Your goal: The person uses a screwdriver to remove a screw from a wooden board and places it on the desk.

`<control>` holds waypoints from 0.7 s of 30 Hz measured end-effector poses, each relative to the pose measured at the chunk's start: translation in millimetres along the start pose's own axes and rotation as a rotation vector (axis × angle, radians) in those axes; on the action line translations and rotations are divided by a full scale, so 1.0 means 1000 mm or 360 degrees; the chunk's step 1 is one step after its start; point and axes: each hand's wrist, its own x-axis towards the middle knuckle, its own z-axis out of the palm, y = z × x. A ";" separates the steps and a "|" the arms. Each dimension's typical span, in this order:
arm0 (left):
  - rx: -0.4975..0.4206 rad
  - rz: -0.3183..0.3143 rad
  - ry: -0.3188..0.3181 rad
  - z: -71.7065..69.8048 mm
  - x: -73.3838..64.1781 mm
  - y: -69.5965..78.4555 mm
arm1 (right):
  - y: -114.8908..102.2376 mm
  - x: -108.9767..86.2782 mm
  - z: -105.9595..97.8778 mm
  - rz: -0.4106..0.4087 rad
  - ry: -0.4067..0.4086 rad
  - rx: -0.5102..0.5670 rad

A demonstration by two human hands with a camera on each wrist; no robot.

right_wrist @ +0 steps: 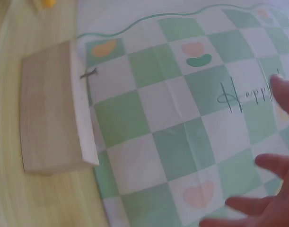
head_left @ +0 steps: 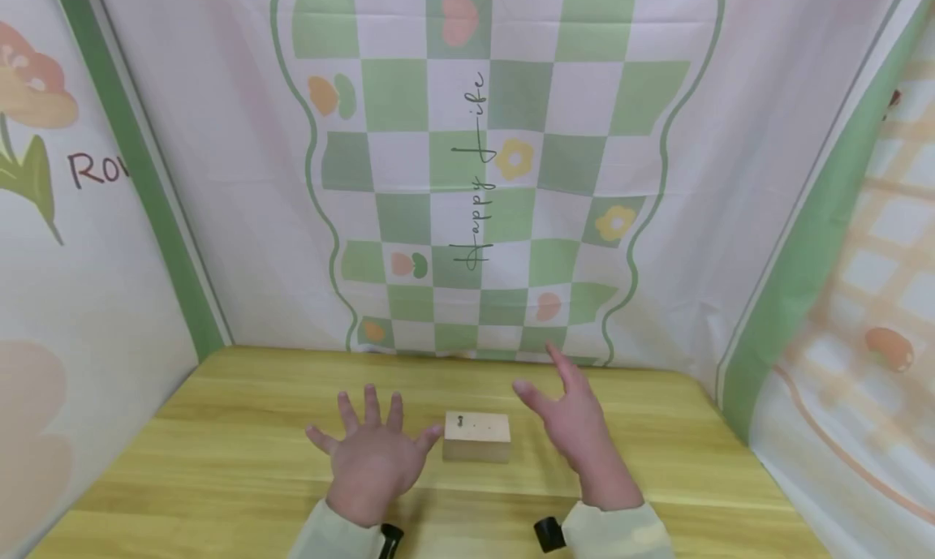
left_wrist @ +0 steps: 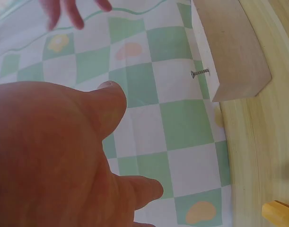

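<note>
A pale wooden block lies on the table between the two hands. One screw stands part-way out of its top face near the left end, and small dark holes show along the same face. To the block's left, my left hand is raised with fingers spread, its thumb tip close to the block in the head view. My right hand hovers to the block's right, thumb and fingers apart. Neither hand holds anything. In the right wrist view the screw looks blurred.
The yellow wood-grain table ends at a hanging checked cloth. Printed cloth also hangs on both sides. A small yellow object lies on the table in the left wrist view, hidden in the head view. Black devices sit at the wrists.
</note>
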 end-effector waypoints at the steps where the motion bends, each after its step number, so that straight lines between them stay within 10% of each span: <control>1: -0.0007 0.0004 0.0000 0.000 0.000 -0.001 | 0.001 0.002 -0.002 0.0006 -0.0010 0.0159; 8: -0.0029 0.0009 0.0013 -0.001 -0.001 -0.003 | 0.024 0.009 0.008 -0.0023 -0.0246 0.0962; 21: -0.0073 0.0002 0.0008 -0.003 -0.002 -0.005 | 0.071 0.013 0.032 0.0126 -0.0402 0.0721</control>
